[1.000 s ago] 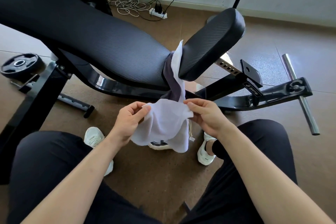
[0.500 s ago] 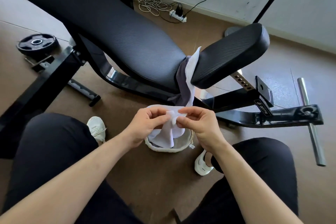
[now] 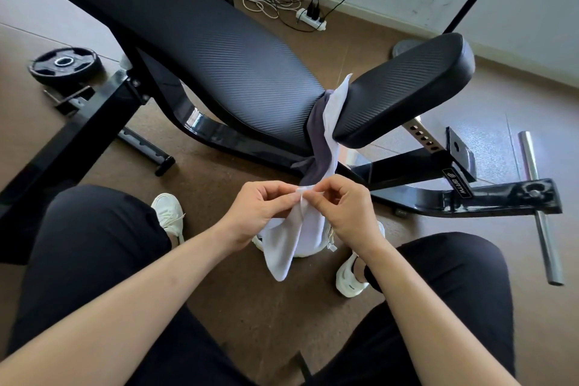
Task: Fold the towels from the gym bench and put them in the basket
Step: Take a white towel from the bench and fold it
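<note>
Our left hand (image 3: 257,213) & right hand (image 3: 347,216) pinch the white towel (image 3: 288,241) at its top edge, knuckles nearly touching, fingers curled; basket (image 3: 313,253) prob. underneath, mostly hidden.

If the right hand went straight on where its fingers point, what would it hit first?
Probably the left hand: the right hand points at it, with only the pinched edge of the white towel between their fingertips.
</note>
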The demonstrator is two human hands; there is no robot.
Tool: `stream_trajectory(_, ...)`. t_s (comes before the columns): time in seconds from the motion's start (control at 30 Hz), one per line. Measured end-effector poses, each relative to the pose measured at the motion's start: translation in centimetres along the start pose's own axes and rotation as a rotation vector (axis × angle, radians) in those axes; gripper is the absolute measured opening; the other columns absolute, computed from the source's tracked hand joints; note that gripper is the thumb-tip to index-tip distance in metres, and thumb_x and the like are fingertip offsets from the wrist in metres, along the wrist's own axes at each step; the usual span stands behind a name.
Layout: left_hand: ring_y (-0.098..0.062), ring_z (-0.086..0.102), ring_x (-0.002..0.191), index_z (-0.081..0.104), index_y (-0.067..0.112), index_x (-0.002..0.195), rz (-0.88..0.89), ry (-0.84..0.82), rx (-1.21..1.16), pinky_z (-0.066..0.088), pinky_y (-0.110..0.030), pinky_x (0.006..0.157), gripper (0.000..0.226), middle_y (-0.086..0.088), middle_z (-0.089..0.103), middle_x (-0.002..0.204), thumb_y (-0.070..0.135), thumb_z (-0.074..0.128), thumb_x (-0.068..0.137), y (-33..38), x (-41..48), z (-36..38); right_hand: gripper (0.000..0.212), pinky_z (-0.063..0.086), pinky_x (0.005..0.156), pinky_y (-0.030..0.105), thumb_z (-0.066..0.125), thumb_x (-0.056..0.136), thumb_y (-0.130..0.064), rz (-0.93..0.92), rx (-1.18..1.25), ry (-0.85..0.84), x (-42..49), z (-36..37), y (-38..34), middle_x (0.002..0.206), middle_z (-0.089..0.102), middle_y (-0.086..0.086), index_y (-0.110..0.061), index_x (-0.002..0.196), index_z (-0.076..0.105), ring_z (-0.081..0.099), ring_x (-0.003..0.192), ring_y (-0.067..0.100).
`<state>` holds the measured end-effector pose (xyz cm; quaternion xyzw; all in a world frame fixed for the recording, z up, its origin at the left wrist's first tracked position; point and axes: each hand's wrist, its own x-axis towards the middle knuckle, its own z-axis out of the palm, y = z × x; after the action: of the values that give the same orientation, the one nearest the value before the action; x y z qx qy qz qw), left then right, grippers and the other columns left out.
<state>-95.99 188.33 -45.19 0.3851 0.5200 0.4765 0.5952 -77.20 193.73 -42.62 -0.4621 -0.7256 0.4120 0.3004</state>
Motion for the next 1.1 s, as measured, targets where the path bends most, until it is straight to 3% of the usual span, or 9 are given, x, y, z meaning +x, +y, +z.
stream_trajectory(0.13, -0.017, 0.074, 0.096, 0.078, 0.016, 0.107, 0.043, 0.048, 0.072, 0.057, -0.025, 0.078, 0.017, -0.001, 0.079, 0.099, 0.011, 0.07, 0.093, 0.2, -0.1, 0.1, 0.011, 0.044, 0.058, 0.018, 0.074, 0.093, -0.018, 0.032, 0.025, -0.022, -0.1, 0.2, 0.0, 0.067, 0.059, -0.013, -0.024, 0.084, 0.069, 0.052, 0.06, 0.004)
stream_trajectory(0.23, -0.011, 0.074, 0.092, 0.078, 0.018, 0.103, 0.053, 0.045, 0.086, 0.056, -0.021, 0.074, 0.016, 0.005, 0.08, 0.095, 0.009, 0.07, 0.093, 0.4, -0.2, 0.1, 0.013, 0.048, 0.059, 0.022, 0.072, 0.095, -0.022, 0.06, 0.044, -0.02, 0.0, 0.2, -0.2, 0.066, 0.061, -0.012, -0.027, 0.083, 0.068, 0.054, 0.06, 0.005)
stream_trajectory(0.43, -0.008, 0.073, 0.087, 0.078, 0.013, 0.104, 0.06, 0.007, 0.062, 0.054, -0.019, 0.072, 0.017, 0.002, 0.079, 0.092, 0.009, 0.075, 0.087, 0.4, -0.6, 0.4, 0.018, 0.049, 0.059, 0.026, 0.071, 0.095, -0.021, 0.1, 0.084, 0.0, 0.0, 0.7, -0.4, 0.062, 0.062, -0.015, -0.029, 0.079, 0.067, 0.056, 0.06, 0.008)
stream_trajectory(0.57, -0.015, 0.075, 0.089, 0.08, 0.014, 0.099, 0.101, 0.064, 0.122, 0.059, -0.03, 0.077, 0.022, -0.001, 0.08, 0.092, 0.025, 0.082, 0.08, 0.2, -0.7, 0.7, 0.014, 0.054, 0.063, 0.042, 0.072, 0.094, -0.024, 0.111, 0.105, -0.011, -0.1, 1.2, -0.3, 0.068, 0.068, 0.005, -0.017, 0.082, 0.071, 0.062, 0.064, 0.027)
stream_trajectory(0.67, -0.022, 0.074, 0.096, 0.08, 0.019, 0.099, 0.109, 0.102, 0.174, 0.06, -0.046, 0.089, 0.024, -0.001, 0.079, 0.095, 0.035, 0.078, 0.082, 0.0, -0.4, 0.3, 0.012, 0.052, 0.061, 0.032, 0.073, 0.094, -0.026, 0.068, 0.07, -0.066, 0.0, 0.9, -0.2, 0.072, 0.067, 0.004, -0.016, 0.086, 0.071, 0.06, 0.064, 0.021)
stream_trajectory(0.77, -0.021, 0.073, 0.093, 0.08, 0.021, 0.098, 0.136, 0.12, 0.227, 0.059, -0.046, 0.087, 0.01, 0.0, 0.078, 0.094, 0.023, 0.078, 0.088, -0.1, -0.1, -0.3, 0.014, 0.042, 0.056, 0.021, 0.078, 0.089, -0.029, 0.062, -0.023, -0.182, 0.1, 0.0, 0.5, 0.063, 0.056, -0.004, -0.023, 0.082, 0.068, 0.046, 0.058, 0.005)
stream_trajectory(0.87, -0.021, 0.071, 0.09, 0.079, 0.026, 0.094, 0.15, 0.128, 0.277, 0.058, -0.041, 0.082, 0.009, 0.002, 0.077, 0.091, 0.018, 0.076, 0.09, -0.1, 0.0, -0.9, 0.025, 0.037, 0.056, 0.018, 0.082, 0.085, -0.025, 0.11, -0.11, -0.253, 0.3, -0.7, 1.4, 0.054, 0.045, -0.013, -0.031, 0.073, 0.061, 0.04, 0.054, 0.005)
stream_trajectory(0.97, -0.015, 0.069, 0.089, 0.078, 0.022, 0.097, 0.174, 0.113, 0.352, 0.057, -0.029, 0.079, 0.01, 0.004, 0.076, 0.091, 0.015, 0.074, 0.092, 0.1, 0.0, -1.5, 0.02, 0.038, 0.058, 0.019, 0.081, 0.086, -0.025, 0.167, -0.185, -0.32, 0.4, -1.4, 2.2, 0.049, 0.046, -0.015, -0.029, 0.075, 0.064, 0.04, 0.051, 0.005)
stream_trajectory(1.1, -0.006, 0.066, 0.088, 0.074, 0.031, 0.094, 0.238, 0.134, 0.46, 0.052, -0.015, 0.076, 0.019, 0.011, 0.073, 0.091, 0.013, 0.072, 0.092, 1.0, -0.8, -2.5, 0.02, 0.036, 0.058, 0.016, 0.079, 0.087, -0.024, 0.252, -0.34, -0.46, 0.0, -2.3, 2.7, 0.059, 0.048, -0.012, -0.029, 0.076, 0.063, 0.045, 0.057, 0.005)
